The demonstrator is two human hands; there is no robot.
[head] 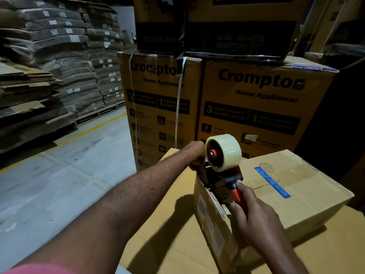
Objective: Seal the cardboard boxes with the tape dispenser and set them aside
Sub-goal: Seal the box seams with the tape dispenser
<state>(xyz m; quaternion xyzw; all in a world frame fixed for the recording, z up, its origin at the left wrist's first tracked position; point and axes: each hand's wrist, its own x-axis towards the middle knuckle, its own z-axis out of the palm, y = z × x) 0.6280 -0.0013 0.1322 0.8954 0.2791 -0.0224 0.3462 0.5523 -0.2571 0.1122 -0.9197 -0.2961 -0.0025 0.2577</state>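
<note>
Cardboard box (292, 196), one; one tape dispenser (223, 171) in curled right hand (254, 220); left hand (194, 156), grip unclear.

Tape dispenser (223, 172) on the small box (316, 204), at its left edge — larger box (167, 244) beneath, stacked cartons (256, 91) behind

Dim warehouse. A grey concrete floor (59, 184) with a yellow line (94, 127) runs off to the far left, where bundled flat cardboard (59, 66) sits stacked on pallets (102, 111). Tall printed cartons (256, 99) are stacked straight ahead.
</note>
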